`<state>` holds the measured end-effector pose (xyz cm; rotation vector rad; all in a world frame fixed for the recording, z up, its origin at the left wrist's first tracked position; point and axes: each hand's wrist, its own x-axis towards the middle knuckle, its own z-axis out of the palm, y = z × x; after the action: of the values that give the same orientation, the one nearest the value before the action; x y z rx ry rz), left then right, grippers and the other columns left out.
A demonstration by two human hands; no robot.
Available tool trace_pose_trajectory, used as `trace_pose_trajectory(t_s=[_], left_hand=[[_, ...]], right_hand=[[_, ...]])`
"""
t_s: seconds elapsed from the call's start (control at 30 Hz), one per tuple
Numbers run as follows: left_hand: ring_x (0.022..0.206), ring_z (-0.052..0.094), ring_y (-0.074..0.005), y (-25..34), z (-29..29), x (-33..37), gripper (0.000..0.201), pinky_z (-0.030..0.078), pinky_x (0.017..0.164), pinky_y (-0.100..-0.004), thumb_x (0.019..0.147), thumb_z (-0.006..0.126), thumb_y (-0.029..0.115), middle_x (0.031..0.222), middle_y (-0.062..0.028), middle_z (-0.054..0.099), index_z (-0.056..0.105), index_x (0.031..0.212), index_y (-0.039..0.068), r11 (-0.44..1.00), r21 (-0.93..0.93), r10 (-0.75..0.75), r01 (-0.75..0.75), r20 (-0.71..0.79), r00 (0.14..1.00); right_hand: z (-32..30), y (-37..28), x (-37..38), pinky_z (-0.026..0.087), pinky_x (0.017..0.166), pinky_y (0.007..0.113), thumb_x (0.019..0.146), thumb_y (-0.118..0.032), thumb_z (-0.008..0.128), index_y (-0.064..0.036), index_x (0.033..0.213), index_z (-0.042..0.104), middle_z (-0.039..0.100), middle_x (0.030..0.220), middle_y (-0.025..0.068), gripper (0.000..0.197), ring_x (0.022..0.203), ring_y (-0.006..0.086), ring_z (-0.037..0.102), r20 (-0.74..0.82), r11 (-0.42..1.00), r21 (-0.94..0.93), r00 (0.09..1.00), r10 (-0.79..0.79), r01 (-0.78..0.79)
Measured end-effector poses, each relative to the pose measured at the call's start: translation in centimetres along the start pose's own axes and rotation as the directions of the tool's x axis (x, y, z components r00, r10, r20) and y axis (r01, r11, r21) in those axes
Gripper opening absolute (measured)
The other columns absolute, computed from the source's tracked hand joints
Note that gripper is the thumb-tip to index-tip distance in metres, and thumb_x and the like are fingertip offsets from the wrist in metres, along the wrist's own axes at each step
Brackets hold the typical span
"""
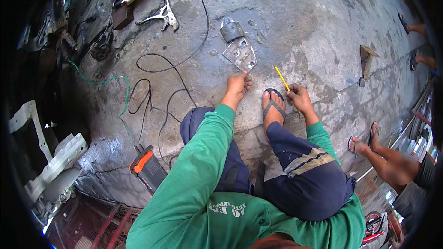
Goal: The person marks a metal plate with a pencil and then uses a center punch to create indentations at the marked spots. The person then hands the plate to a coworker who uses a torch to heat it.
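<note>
My left hand has its fingers closed at the near corner of a metal bracket, a flat plate with several holes. A short curved metal piece sits at the plate's far end; whether the two are joined I cannot tell. Between the fingers of my right hand is a thin yellow pencil, its tip pointing up and left, apart from the bracket. The right hand is beside my sandalled foot.
Locking pliers lie at the far left, near a black cable looping over the concrete floor. An orange and black machine stands by my left arm. A wood piece lies right. Other people's feet show at the right.
</note>
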<state>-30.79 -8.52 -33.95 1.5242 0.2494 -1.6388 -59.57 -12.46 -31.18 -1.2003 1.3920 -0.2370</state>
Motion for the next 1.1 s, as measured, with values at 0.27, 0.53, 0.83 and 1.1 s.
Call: trace_pose_trajectory(t_s=[0.27, 0.53, 0.83, 1.1], left_hand=[[0.069, 0.064, -0.0172, -0.1, 0.4, 0.0, 0.019, 0.051, 0.059, -0.0316, 0.1, 0.063, 0.022, 0.087, -0.0074, 0.068, 0.063, 0.106, 0.004, 0.998, -0.034, -0.045, 0.047, 0.059, 0.997], [0.066, 0.061, -0.0142, 0.0, 0.8, -1.4, 0.013, 0.049, 0.057, -0.0288, 0.098, 0.066, 0.017, 0.083, -0.005, 0.067, 0.065, 0.103, 0.005, 0.994, 0.078, -0.086, 0.07, 0.217, 0.972], [0.078, 0.071, -0.0264, -1.4, 1.1, -3.4, 0.024, 0.055, 0.072, -0.0363, 0.084, 0.077, 0.023, 0.081, -0.0169, 0.073, 0.074, 0.089, 0.0, 0.213, 0.847, 0.128, -0.488, 0.471, 0.873], [0.08, 0.069, -0.0254, -0.9, 0.6, -2.4, 0.024, 0.056, 0.074, -0.0383, 0.092, 0.071, 0.023, 0.088, -0.0117, 0.071, 0.072, 0.101, 0.001, 0.76, 0.621, 0.051, -0.191, 0.236, 0.97]], right_hand=[[-0.3, -0.3, -0.3, 0.049, 0.062, 0.027, 0.091, -0.002, 0.063, 0.0047, 0.106, 0.067, 0.068, 0.08, 0.0054, 0.016, 0.069, 0.0107, 0.062, -0.011, 0.997, 0.073, 1.0, 0.019, -0.018], [-0.2, -0.5, -0.2, 0.049, 0.063, 0.026, 0.093, -0.002, 0.062, 0.0045, 0.106, 0.066, 0.068, 0.081, 0.0046, 0.016, 0.069, 0.0099, 0.061, -0.006, 0.996, 0.086, 1.0, 0.002, -0.002], [0.0, -4.0, 2.2, 0.053, 0.079, 0.047, 0.089, -0.009, 0.06, -0.0006, 0.114, 0.07, 0.07, 0.096, 0.0224, 0.028, 0.088, 0.0389, 0.068, -0.033, 0.688, -0.609, 0.854, -0.519, 0.395], [0.1, -11.4, 5.1, 0.054, 0.08, 0.05, 0.091, -0.015, 0.057, -0.0127, 0.109, 0.075, 0.069, 0.097, 0.0166, 0.026, 0.094, 0.0392, 0.067, 0.083, 0.487, -0.804, 0.875, -0.477, 0.342]])
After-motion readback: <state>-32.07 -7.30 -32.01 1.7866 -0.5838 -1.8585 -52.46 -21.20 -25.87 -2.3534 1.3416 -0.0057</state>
